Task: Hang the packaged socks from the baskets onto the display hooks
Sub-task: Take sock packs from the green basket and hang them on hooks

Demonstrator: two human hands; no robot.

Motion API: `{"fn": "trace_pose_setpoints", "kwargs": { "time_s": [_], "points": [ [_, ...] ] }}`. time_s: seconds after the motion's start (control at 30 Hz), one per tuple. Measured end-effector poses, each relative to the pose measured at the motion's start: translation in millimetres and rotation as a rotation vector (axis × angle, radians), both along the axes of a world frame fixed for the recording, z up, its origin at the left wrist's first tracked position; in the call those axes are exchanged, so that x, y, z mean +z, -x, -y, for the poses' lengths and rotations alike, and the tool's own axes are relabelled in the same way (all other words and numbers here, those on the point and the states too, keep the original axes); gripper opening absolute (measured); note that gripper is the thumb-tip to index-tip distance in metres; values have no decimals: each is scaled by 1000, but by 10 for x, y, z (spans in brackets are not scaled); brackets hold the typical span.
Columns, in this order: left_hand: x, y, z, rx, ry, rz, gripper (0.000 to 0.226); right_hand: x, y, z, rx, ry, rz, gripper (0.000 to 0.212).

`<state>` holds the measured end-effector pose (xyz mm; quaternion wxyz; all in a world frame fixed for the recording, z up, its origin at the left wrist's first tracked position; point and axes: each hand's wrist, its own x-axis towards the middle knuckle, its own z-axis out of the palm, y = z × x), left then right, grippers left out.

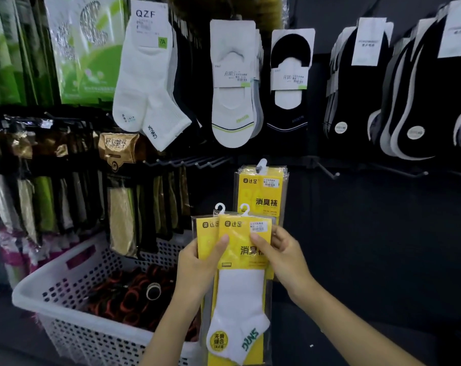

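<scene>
Right, my L hand (pixel 197 262) & R hand (pixel 282 256) both pinch the sock packs (pixel 240 241); slick film, one could slide out; hangers (pixel 247 213) might tangle.

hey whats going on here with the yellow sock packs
A person is stocking a sock display. The left hand grips a small stack of yellow sock packs, while the right hand pinches the front pack near its top, seemingly to separate it. None of the held packs is on a hook yet. Matching hung packs sit just above, with bare hooks to the right and a white basket at lower left.
</scene>
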<state>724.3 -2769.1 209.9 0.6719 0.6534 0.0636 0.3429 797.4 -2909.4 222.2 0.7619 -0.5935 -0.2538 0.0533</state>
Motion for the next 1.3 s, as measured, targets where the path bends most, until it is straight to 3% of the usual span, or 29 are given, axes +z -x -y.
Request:
{"fn": "trace_pose_setpoints", "kwargs": {
  "time_s": [0.1,0.33,0.63,0.83,1.0,1.13,1.2,1.3],
  "points": [
    [-14,1,-37,-19,-37,-13,40,36,-47,104,-36,-28,-37,16],
    [-2,80,-227,110,-87,29,36,401,-283,220,-221,-73,35,10],
    [74,207,-438,241,-27,53,30,581,-536,-15,-199,40,179,13],
    [71,173,-418,233,-28,45,29,472,-695,-128,-320,59,100,4],
    [45,147,-380,202,-47,35,34,301,-769,-76,-482,127,52,24],
    [26,100,-324,180,-29,25,34,88,-718,40,-565,187,-2,22],
    [-2,60,-269,152,-24,18,35,1,-605,84,-537,183,18,21],
    [-43,-10,-131,88,-24,-1,36,-77,-339,77,-300,181,31,13]
  ]
}}
